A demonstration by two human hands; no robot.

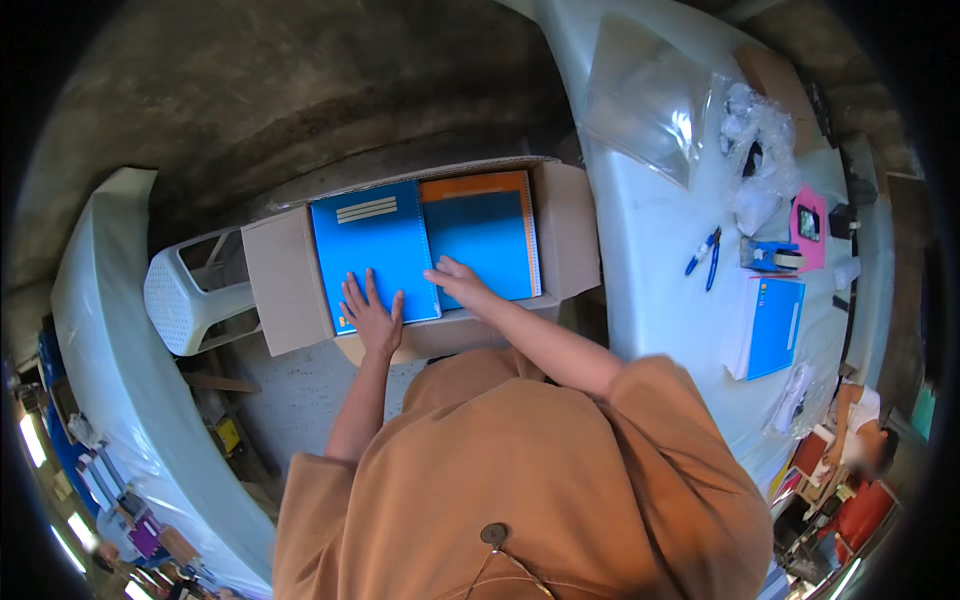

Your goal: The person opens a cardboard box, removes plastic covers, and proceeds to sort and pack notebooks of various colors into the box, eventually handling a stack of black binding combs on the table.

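A cardboard box (290, 282) stands in front of me with its flaps folded out. Inside it, side by side, lie a blue spiral notebook (370, 240) on the left and a blue notebook (480, 240) with an orange border on the right. My left hand (372, 318) rests flat on the lower part of the left notebook, fingers spread. At that notebook's spiral edge, my right hand (462, 284) is curled, its thumb reaching over the edge; whether anything is pinched under the fingers is hidden.
A white plastic stool (190, 300) is left of the box. The covered table (640, 260) on the right carries blue-handled pliers (706, 258), a tape dispenser (770, 256), a stack of blue notebooks (772, 328) and clear plastic bags (758, 150). Another person (860, 425) is at the far right.
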